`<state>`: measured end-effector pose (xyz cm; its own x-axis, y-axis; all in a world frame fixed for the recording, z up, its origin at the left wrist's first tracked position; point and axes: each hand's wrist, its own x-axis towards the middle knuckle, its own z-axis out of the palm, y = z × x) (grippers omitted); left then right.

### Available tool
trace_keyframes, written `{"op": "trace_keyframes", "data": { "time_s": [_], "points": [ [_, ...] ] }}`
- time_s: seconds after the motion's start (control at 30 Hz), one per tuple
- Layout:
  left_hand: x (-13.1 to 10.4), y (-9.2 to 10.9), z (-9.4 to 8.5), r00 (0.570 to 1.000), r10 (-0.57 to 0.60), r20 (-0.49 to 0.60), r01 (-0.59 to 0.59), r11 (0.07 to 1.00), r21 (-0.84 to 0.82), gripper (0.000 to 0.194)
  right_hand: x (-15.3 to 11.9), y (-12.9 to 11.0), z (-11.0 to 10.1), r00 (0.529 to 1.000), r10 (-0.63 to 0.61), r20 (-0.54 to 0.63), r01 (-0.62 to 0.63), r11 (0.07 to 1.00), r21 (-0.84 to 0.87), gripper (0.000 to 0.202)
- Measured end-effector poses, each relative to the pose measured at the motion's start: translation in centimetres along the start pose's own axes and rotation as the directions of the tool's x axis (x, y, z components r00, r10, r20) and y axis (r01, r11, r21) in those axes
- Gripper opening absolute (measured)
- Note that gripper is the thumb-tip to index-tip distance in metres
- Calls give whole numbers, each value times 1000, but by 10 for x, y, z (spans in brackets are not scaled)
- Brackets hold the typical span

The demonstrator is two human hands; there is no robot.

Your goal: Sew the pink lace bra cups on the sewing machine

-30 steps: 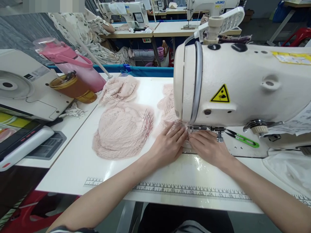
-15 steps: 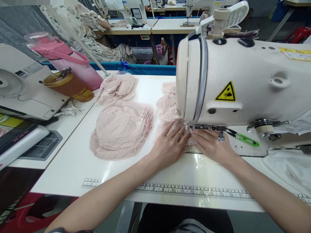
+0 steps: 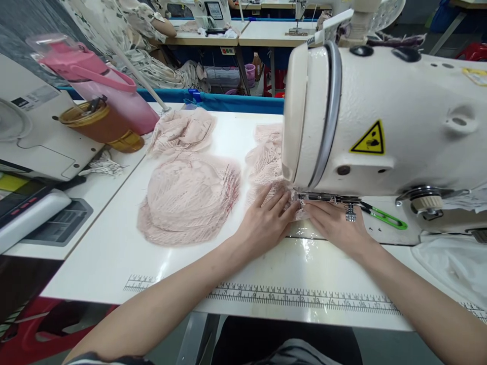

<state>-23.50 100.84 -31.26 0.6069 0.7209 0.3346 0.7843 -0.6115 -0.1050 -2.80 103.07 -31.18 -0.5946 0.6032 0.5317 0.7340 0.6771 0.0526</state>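
- At the far left, a pink bottle [image 3: 114,99] and an orange cup [image 3: 101,124] stand beside the work.
- Next, a crumpled pink bundle [image 3: 186,129] lies behind a flat pile of lace pieces [image 3: 190,197]; neither is under the machine, and whether they are finished or waiting, I cannot tell.
- The lace in work [image 3: 264,162] runs from the table to the metal attachment [image 3: 323,197] under the machine head; it seems partway through, with its stitching hidden.
- On its near edge the left hand [image 3: 266,220] lies flat, fingers slightly spread, gripping nothing visibly.
- Just beyond, the right hand [image 3: 338,225] reaches under the attachment; its fingertips are partly covered, so I cannot tell whether they pinch the lace.
- Rightmost, green-handled snips [image 3: 388,219] lie unused beneath the sewing machine [image 3: 411,126].
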Motion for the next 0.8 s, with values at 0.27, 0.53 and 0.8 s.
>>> {"op": "trace_keyframes", "data": {
  "time_s": [0.27, 0.53, 0.8],
  "points": [
    [1, -5, 0, 994, 86, -62, -84, 996, 28, 31, -1, -1, 0, 999, -44, -24, 41, 994, -102, 15],
    [1, -11, -4, 972, 202, -116, -206, 978, -18, 25, 1, 1, 1, 980, -180, -86, 170, 979, -108, 19],
    [1, -12, -6, 982, 170, -81, -172, 985, -22, 25, -2, 0, 5, 983, -185, -10, 185, 983, 5, 25]
  ]
}}
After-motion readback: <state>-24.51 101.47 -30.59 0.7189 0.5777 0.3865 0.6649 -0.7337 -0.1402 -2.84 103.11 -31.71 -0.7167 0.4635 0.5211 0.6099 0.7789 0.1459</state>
